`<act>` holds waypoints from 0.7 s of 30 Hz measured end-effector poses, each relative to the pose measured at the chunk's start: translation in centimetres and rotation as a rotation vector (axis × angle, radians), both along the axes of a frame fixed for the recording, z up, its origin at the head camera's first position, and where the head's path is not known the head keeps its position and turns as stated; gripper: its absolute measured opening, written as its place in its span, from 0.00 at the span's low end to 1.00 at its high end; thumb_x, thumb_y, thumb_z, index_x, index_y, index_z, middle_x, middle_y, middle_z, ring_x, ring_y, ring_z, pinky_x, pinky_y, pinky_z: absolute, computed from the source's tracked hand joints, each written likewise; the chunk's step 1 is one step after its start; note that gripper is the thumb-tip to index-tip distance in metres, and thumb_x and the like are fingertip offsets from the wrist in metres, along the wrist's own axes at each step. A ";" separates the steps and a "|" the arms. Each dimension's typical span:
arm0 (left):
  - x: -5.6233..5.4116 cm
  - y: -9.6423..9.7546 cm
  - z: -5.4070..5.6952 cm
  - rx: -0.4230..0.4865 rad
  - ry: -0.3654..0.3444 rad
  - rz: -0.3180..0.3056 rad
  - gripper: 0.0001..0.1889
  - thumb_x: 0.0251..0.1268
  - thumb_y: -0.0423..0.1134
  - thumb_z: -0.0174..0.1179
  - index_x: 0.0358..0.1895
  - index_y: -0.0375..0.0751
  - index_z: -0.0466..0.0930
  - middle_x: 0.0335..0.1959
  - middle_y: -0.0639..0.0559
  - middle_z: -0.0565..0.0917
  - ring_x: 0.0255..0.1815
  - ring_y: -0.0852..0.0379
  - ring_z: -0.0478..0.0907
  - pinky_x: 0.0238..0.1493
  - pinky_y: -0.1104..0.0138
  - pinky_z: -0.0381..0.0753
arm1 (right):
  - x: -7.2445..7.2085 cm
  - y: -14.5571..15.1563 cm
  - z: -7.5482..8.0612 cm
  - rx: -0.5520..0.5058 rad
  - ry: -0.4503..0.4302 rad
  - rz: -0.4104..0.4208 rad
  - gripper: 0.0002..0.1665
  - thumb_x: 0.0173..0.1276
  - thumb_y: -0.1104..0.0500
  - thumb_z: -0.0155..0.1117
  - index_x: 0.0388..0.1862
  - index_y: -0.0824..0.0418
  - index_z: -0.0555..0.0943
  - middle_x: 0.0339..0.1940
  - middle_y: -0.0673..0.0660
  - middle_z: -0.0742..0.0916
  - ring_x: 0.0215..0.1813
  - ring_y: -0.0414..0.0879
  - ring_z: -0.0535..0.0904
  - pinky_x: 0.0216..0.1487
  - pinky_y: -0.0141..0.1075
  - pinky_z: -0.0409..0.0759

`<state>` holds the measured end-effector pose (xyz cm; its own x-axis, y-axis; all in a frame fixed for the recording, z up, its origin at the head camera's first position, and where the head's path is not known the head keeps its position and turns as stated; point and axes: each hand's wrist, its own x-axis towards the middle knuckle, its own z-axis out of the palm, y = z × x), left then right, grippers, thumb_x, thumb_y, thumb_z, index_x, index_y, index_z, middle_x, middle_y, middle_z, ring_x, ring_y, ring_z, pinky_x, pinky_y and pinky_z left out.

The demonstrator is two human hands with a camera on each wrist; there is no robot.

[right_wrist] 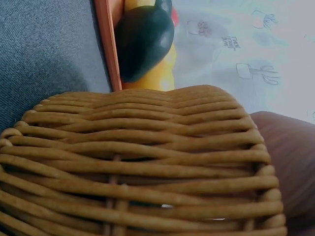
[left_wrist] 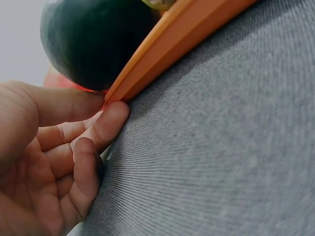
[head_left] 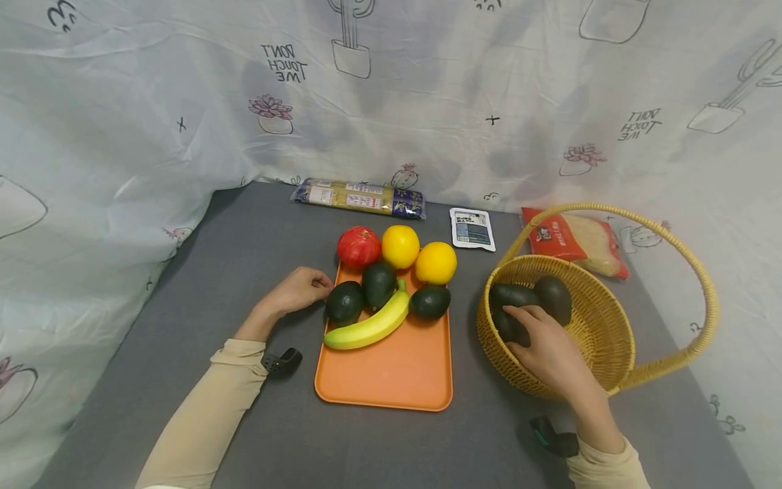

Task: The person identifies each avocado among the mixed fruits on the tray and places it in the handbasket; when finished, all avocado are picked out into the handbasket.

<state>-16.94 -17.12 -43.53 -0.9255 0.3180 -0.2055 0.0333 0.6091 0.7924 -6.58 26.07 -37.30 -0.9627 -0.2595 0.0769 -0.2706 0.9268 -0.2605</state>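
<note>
My left hand (head_left: 301, 290) pinches the left rim of an orange tray (head_left: 391, 380) between thumb and forefinger, plain in the left wrist view. On the tray lie a banana (head_left: 366, 331), three avocados (head_left: 345, 303), a pomegranate (head_left: 358, 247) and two round yellow fruits (head_left: 436, 263) at the far end. My right hand (head_left: 546, 346) reaches into a wicker basket (head_left: 601, 326), thumb and fingers about a dark avocado (head_left: 509, 327). Two more dark avocados (head_left: 553, 299) sit beside it. In the right wrist view the basket's weave hides the fingers.
Behind the tray lies a long pack of noodles (head_left: 360, 197). A small white packet (head_left: 472, 229) is to its right. A red and clear bag (head_left: 574, 243) rests behind the basket, whose tall handle (head_left: 702, 285) arches to the right. A printed cloth (head_left: 391, 102) hangs at the back.
</note>
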 end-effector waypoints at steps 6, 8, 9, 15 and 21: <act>-0.1 0.2 0.1 0.000 -0.005 -0.002 0.11 0.65 0.33 0.56 0.42 0.29 0.83 0.33 0.42 0.86 0.33 0.55 0.79 0.37 0.68 0.74 | 0.2 -0.1 0.3 0.000 -0.013 -0.026 0.34 0.56 0.60 0.71 0.63 0.62 0.75 0.58 0.66 0.80 0.59 0.62 0.76 0.54 0.58 0.76; -0.2 0.3 0.0 0.000 -0.008 -0.004 0.11 0.65 0.33 0.56 0.42 0.29 0.83 0.34 0.42 0.86 0.34 0.55 0.79 0.37 0.68 0.74 | 0.4 -0.4 0.5 -0.031 0.039 -0.040 0.32 0.58 0.60 0.71 0.63 0.62 0.76 0.58 0.66 0.80 0.59 0.62 0.77 0.54 0.58 0.75; -0.2 0.3 0.0 0.000 -0.010 -0.005 0.11 0.65 0.34 0.57 0.43 0.29 0.83 0.34 0.42 0.86 0.34 0.55 0.79 0.37 0.68 0.74 | 0.5 -0.7 0.6 -0.051 0.085 -0.048 0.31 0.59 0.60 0.70 0.62 0.63 0.76 0.57 0.66 0.80 0.58 0.62 0.77 0.53 0.58 0.76; -0.3 0.1 0.0 -0.003 -0.006 -0.011 0.11 0.66 0.34 0.57 0.43 0.30 0.83 0.35 0.41 0.86 0.35 0.54 0.80 0.38 0.67 0.75 | 0.9 -4.8 1.2 -0.180 0.433 -0.002 0.24 0.56 0.66 0.70 0.54 0.63 0.81 0.53 0.63 0.83 0.54 0.59 0.79 0.49 0.54 0.78; -0.1 0.0 -0.2 -0.008 -0.001 -0.014 0.11 0.67 0.36 0.57 0.43 0.31 0.84 0.35 0.41 0.86 0.34 0.55 0.80 0.38 0.67 0.75 | 0.3 -9.8 0.2 -0.143 0.520 0.154 0.26 0.53 0.65 0.72 0.54 0.61 0.81 0.55 0.64 0.82 0.54 0.58 0.79 0.49 0.51 0.80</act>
<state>-17.03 -17.10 -43.68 -0.9206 0.3297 -0.2091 0.0413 0.6149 0.7875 -6.23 16.30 -37.07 -0.7406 -0.3463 0.5758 -0.5264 0.8316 -0.1769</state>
